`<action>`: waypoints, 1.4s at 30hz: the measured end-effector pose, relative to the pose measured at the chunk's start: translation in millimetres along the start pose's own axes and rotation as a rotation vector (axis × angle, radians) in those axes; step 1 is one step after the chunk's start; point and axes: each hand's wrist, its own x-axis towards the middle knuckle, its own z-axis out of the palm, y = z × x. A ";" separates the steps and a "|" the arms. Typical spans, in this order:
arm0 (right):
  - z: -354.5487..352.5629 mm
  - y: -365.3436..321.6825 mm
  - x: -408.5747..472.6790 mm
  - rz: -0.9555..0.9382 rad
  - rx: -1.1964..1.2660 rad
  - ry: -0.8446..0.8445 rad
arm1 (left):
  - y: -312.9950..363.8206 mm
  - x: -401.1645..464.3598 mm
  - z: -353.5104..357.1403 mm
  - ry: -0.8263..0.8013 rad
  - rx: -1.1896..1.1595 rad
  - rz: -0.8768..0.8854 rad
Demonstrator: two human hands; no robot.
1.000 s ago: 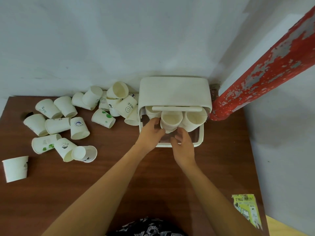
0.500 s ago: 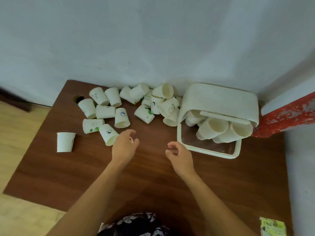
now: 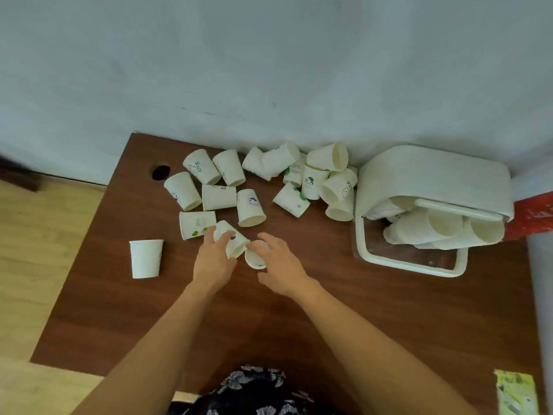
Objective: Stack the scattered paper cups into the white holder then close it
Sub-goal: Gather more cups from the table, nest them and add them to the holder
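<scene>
On wood table (image 3: pixel 119 295) | left hand (image 3: pixel 214 259) grips conical paper cup (image 3: pixel 235 242) | right hand (image 3: pixel 281 265) clasps another cup (image 3: pixel 254 259)

Materials: paper, plastic, wood veneer.
Paper cups (image 3: pixel 251 208) matt white, some with small prints; holder (image 3: pixel 431 178) smooth white plastic, slight sheen, clear front panel (image 3: pixel 410 253); table (image 3: pixel 269 322) dark brown wood-grain, low gloss; wall (image 3: pixel 269 70) matt paint, faintly scuffed; floor (image 3: pixel 36 235) pale wood.
</scene>
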 end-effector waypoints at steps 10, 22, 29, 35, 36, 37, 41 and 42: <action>29.3 5.6 -15.2 0.320 0.427 0.402 | 2.8 20.1 -12.8 0.063 0.019 0.056; 59.3 33.3 -50.6 0.429 0.058 0.129 | -11.9 -10.5 -4.1 0.117 -0.233 0.173; 62.0 32.7 -53.4 0.506 0.127 0.183 | -0.7 -29.2 9.0 0.128 -0.087 0.377; 61.1 42.1 -76.5 0.550 0.226 0.355 | 9.0 -21.2 26.6 -0.303 0.115 0.355; 61.2 44.2 -81.9 0.547 0.234 0.389 | 11.7 -19.9 29.6 -0.338 0.132 0.363; 61.5 46.2 -88.1 0.551 0.247 0.414 | 13.9 -19.3 32.7 -0.365 0.143 0.368; 65.4 55.2 -113.9 0.581 0.334 0.467 | 28.4 -22.7 43.2 -0.356 0.075 0.327; 67.5 58.9 -119.8 0.583 0.348 0.487 | 33.2 -23.6 45.8 -0.346 0.023 0.300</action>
